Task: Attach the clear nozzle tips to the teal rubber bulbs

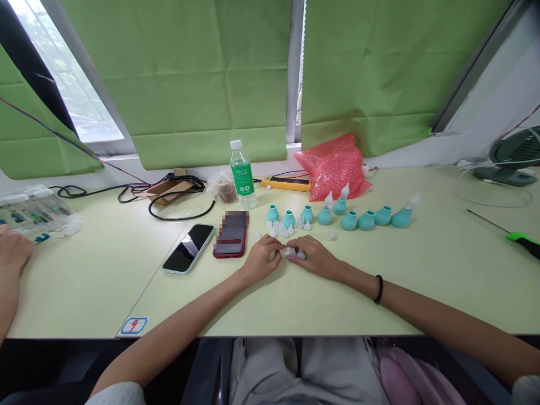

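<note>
Close together over the table, my left hand (264, 260) and my right hand (315, 256) have their fingertips pinched around a small clear plastic tip (288, 252). Its exact shape is partly covered by the fingers. A second whitish piece (301, 255) shows under my right fingers. Just beyond my hands lies a loose group of small white and clear tips (277, 227). Behind and to the right stand several teal squeeze bulbs (366, 220) with open necks. A few carry a translucent nozzle (345, 191) on top.
Left of my hands lie a red-cased phone (241, 242) and a light-cased phone (188, 249). Behind are a water bottle (243, 180), a red bubble-wrap bag (335, 169) and black cable (181, 216). A screwdriver (514, 235) lies right; another person's hand (14, 250) is far left.
</note>
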Tool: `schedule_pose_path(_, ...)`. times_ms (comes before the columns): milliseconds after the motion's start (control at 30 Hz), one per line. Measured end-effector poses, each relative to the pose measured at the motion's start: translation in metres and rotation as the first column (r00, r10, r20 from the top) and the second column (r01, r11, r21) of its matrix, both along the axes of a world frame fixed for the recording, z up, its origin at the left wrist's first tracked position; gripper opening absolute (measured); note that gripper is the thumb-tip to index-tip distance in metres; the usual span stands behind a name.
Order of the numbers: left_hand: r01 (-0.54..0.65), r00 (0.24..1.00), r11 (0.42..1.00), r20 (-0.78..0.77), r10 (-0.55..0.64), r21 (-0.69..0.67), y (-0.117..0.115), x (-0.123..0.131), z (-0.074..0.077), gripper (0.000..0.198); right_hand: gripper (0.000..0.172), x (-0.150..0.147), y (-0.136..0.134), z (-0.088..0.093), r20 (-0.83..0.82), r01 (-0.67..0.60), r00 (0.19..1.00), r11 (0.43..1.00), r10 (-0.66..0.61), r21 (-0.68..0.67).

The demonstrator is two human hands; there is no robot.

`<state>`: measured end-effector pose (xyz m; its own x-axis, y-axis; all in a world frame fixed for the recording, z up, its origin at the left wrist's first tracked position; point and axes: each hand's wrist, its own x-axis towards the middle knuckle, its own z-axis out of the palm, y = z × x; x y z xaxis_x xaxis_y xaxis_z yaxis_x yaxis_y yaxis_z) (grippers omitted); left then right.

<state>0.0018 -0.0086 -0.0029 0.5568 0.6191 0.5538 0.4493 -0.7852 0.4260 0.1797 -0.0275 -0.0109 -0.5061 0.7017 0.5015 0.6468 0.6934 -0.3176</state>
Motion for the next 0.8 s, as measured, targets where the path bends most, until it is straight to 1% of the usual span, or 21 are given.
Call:
schedule_pose_path(133, -0.002, 1.000, 1.000, -0.007, 0.002, -0.004, 0.001, 0.000, -0.001, 0.025, 0.017, 0.000, 0.001, -0.001, -0.018, -0.017, 1.000, 0.999, 0.018, 0.035)
schedule_pose_path(200, -0.006, 1.000, 0.999, 0.011, 0.006, -0.042, -0.001, 0.000, 0.002, 0.023, 0.015, 0.000, 0.002, -0.002, -0.033, -0.025, 0.999, 0.997, 0.028, 0.068)
schedule_pose_path(267, -0.019, 0.998, 0.993, 0.056, 0.026, -0.120, -0.003, 0.001, 0.005, 0.020, 0.014, 0.000, 0.002, -0.003, -0.051, -0.034, 0.998, 0.993, 0.040, 0.114)
schedule_pose_path(333, -0.024, 0.992, 0.972, 0.117, 0.053, -0.234, -0.005, 0.002, 0.007, 0.020, 0.012, 0.000, 0.002, -0.003, -0.075, -0.049, 0.995, 0.984, 0.063, 0.170)
schedule_pose_path(433, -0.005, 0.982, 0.916, 0.172, 0.080, -0.400, -0.006, 0.003, 0.009, 0.027, 0.012, 0.000, 0.002, -0.003, -0.118, -0.070, 0.988, 0.967, 0.102, 0.246)
schedule_pose_path(500, 0.027, 0.983, 0.881, 0.171, 0.062, -0.473, -0.006, 0.003, 0.011, 0.031, 0.015, 0.000, 0.002, -0.003, -0.143, -0.078, 0.982, 0.954, 0.123, 0.288)
schedule_pose_path(567, 0.058, 0.988, 0.865, 0.152, 0.022, -0.499, -0.007, 0.002, 0.013, 0.033, 0.017, 0.000, 0.002, -0.002, -0.153, -0.089, 0.978, 0.943, 0.144, 0.320)
schedule_pose_path(700, 0.093, 0.995, 0.875, 0.080, -0.062, -0.475, -0.009, 0.002, 0.019, 0.036, 0.020, -0.001, 0.002, -0.002, -0.157, -0.119, 0.970, 0.928, 0.184, 0.353)
schedule_pose_path(800, 0.118, 0.993, 0.872, 0.054, -0.105, -0.476, -0.010, 0.002, 0.019, 0.036, 0.019, -0.001, 0.001, -0.001, -0.148, -0.135, 0.968, 0.920, 0.201, 0.367)
